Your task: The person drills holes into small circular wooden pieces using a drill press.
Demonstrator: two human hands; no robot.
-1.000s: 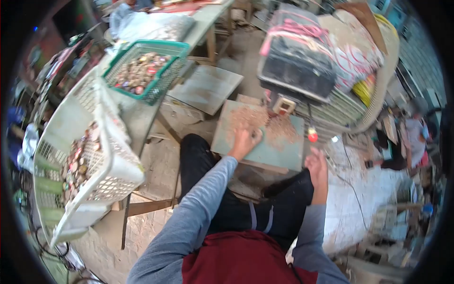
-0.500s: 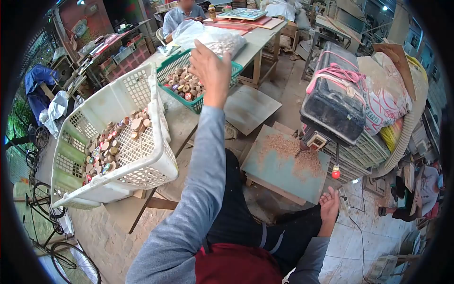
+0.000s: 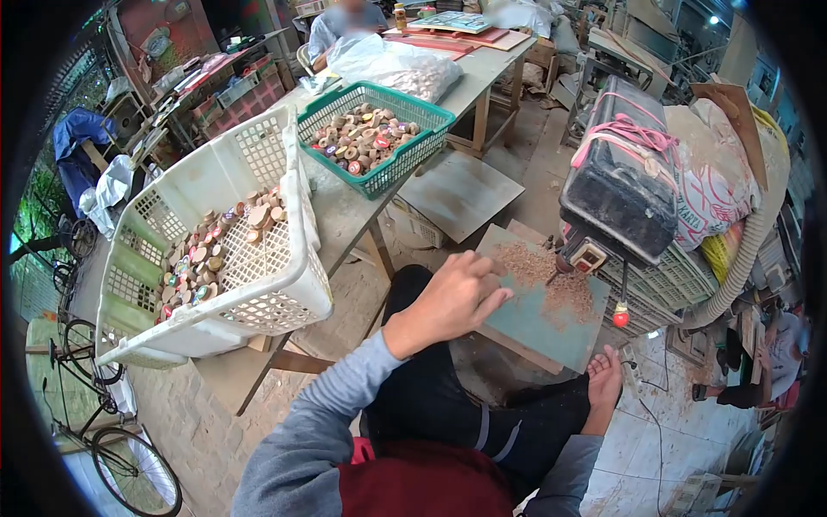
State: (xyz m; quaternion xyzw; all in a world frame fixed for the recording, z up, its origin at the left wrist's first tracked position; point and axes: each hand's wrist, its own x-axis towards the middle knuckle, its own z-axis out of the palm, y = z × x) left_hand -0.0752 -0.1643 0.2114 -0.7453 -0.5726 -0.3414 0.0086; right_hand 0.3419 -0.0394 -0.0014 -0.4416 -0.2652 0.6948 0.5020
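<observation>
My left hand [image 3: 457, 297] is over my lap, at the left side of the drill press table [image 3: 551, 332]. Its fingers are loosely bent with the thumb apart, and nothing shows between thumb and forefinger; the palm is hidden. Palm up by my right knee, my right hand [image 3: 605, 379] lies open with slightly curled fingers. The drill bit [image 3: 552, 277] points down at reddish wood shavings [image 3: 564, 302] on the table. Small wooden discs [image 3: 202, 254], some with coloured faces, lie in a white crate [image 3: 258, 302]. More wooden pieces [image 3: 362, 138] fill a green basket [image 3: 405, 168].
A black drill head [image 3: 620, 181] tied with pink cord overhangs the table on the right. A long workbench [image 3: 345, 211] carries both containers and a plastic bag [image 3: 396, 65]. One person [image 3: 345, 26] sits behind it; another person [image 3: 780, 353] is far right. Bicycles [image 3: 129, 465] stand left.
My left hand has come down and back from above the green basket to beside the drill table, its raised fingers now bent. My right hand has stayed by the knee. The view has shifted slightly.
</observation>
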